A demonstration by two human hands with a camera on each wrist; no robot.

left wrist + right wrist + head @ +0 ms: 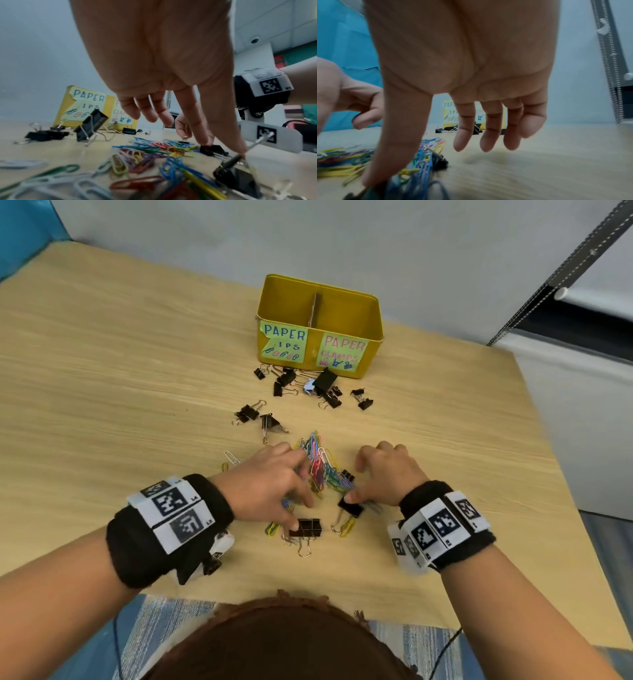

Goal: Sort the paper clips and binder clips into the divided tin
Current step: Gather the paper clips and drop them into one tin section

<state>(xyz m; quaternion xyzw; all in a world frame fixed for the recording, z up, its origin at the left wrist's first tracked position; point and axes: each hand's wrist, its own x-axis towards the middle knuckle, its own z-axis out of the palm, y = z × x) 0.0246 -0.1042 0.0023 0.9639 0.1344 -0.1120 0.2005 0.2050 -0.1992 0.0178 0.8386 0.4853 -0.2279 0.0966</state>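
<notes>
The yellow divided tin (371,316) stands at the table's far side, with a "PAPER CLIPS" label on the left and a "PAPER CLAMPS" label on the right. A heap of coloured paper clips (320,465) lies between my hands. My left hand (298,494) hovers over the heap's left side with fingers extended. Its thumb tip touches a black binder clip (306,527), also seen in the left wrist view (235,174). My right hand (359,479) is spread to the right of the heap, its thumb tip resting at another binder clip (352,505). Neither hand holds anything.
Several black binder clips (308,385) lie just in front of the tin, and two more (255,417) lie farther left. A loose white paper clip (231,457) sits left of the heap. The wooden table (120,371) ends at the right beside a white cabinet (582,405).
</notes>
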